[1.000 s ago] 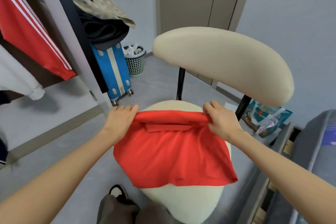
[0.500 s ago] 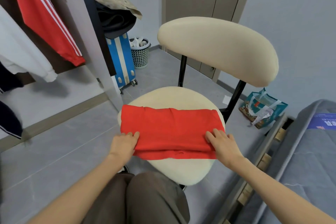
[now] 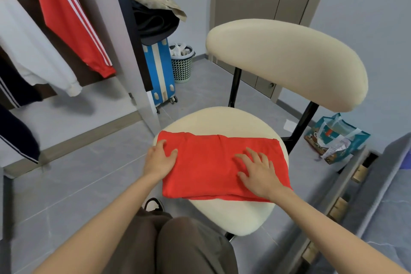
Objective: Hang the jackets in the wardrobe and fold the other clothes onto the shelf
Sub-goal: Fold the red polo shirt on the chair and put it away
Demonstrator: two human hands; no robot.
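A red garment (image 3: 213, 162) lies folded into a flat rectangle on the cream seat of a chair (image 3: 233, 218). My left hand (image 3: 159, 160) rests flat on its left end, fingers over the edge. My right hand (image 3: 258, 173) presses flat on its right half with the fingers spread. In the open wardrobe (image 3: 133, 55) on the left hang a red jacket with white stripes (image 3: 73, 20), a white garment (image 3: 37, 58) and a dark jacket (image 3: 13, 135).
The chair's cream backrest (image 3: 289, 62) rises behind the seat. A blue suitcase (image 3: 161, 73) with clothes piled on top and a mesh bin (image 3: 182, 64) stand beyond the wardrobe door. A teal bag (image 3: 333, 140) lies on the floor; a grey bed (image 3: 378, 207) is at right.
The red garment was folded over toward me into a narrow rectangle. Both hands let go of its edge and now lie flat on top of it.
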